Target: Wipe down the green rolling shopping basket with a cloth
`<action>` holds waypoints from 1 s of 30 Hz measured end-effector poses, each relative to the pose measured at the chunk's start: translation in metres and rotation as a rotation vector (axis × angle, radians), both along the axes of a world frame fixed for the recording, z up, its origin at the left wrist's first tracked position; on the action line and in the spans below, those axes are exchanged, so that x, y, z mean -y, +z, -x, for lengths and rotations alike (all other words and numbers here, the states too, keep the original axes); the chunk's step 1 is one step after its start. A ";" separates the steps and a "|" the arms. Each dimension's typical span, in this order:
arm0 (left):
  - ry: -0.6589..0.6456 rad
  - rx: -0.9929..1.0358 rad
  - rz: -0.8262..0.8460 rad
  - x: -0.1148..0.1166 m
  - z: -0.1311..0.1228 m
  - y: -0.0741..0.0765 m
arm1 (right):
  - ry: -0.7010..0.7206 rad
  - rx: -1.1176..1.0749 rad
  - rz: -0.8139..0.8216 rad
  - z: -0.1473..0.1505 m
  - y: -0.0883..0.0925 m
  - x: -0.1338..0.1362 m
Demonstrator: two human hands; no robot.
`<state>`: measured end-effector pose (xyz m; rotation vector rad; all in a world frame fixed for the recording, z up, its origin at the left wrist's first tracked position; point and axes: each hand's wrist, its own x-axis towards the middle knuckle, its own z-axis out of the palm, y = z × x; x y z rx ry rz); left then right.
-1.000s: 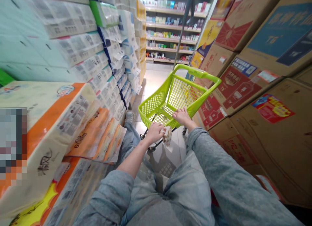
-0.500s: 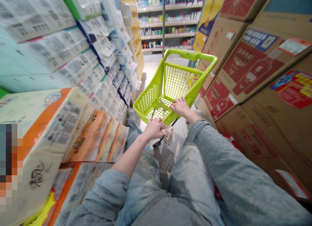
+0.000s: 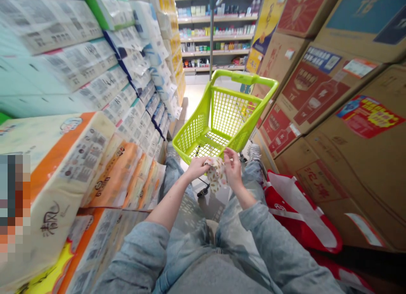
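My left hand (image 3: 197, 168) is closed on the left edge of a small, soft printed piece (image 3: 216, 178), white with brown and green specks; whether it is a pouch or a cloth I cannot tell. At its right edge is my right hand (image 3: 234, 169), fingers bent and a little apart, without a clear grip; contact with the printed piece is unclear. Just beyond both hands stands a lime-green shopping cart (image 3: 242, 135) with a mesh basket. Nothing shows inside the basket, and its near rim is close to my fingers.
Tissue packs (image 3: 111, 175) are stacked along the left. Tall cardboard boxes (image 3: 342, 154) line the right, with a red and white bag (image 3: 293, 209) by my leg. Shelves of small goods (image 3: 218, 32) stand at the back behind a metal pole (image 3: 211, 40).
My right hand has come back from over the cart's basket to the right side of the printed piece. The left hand still holds it. The red bag at right now shows more.
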<state>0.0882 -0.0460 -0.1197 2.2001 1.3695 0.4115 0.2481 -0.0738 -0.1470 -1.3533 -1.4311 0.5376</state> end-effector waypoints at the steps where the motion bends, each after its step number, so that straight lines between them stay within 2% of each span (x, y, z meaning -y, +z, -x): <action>1: 0.015 0.005 -0.007 0.000 -0.001 -0.001 | 0.005 0.002 -0.014 0.005 -0.006 0.009; 4: 0.056 -0.018 -0.031 0.001 -0.003 -0.003 | 0.058 0.088 -0.087 0.018 -0.017 0.027; 7: 0.054 -0.015 -0.012 0.003 -0.005 -0.001 | 0.039 0.119 -0.123 0.024 -0.018 0.030; 10: 0.018 0.023 0.017 0.008 -0.004 0.003 | 0.002 0.097 -0.124 0.022 -0.016 0.026; 14: -0.010 0.083 0.018 0.014 0.001 0.004 | 0.026 0.123 -0.118 0.015 -0.012 0.020; 17: -0.115 0.108 -0.009 0.015 0.007 0.003 | 0.063 0.190 -0.136 0.012 -0.010 0.021; 19: -0.212 0.059 -0.067 0.015 0.013 0.001 | 0.089 0.258 -0.138 0.011 -0.009 0.023; 21: -0.254 -0.051 -0.139 0.013 0.021 -0.002 | 0.121 0.333 -0.140 0.011 -0.008 0.026; 26: -0.142 -0.290 -0.347 0.010 0.050 -0.009 | 0.199 0.482 -0.186 0.005 -0.003 0.024; 30: -0.159 -0.337 -0.441 0.013 0.057 -0.012 | 0.225 0.528 -0.223 -0.001 -0.002 0.017</action>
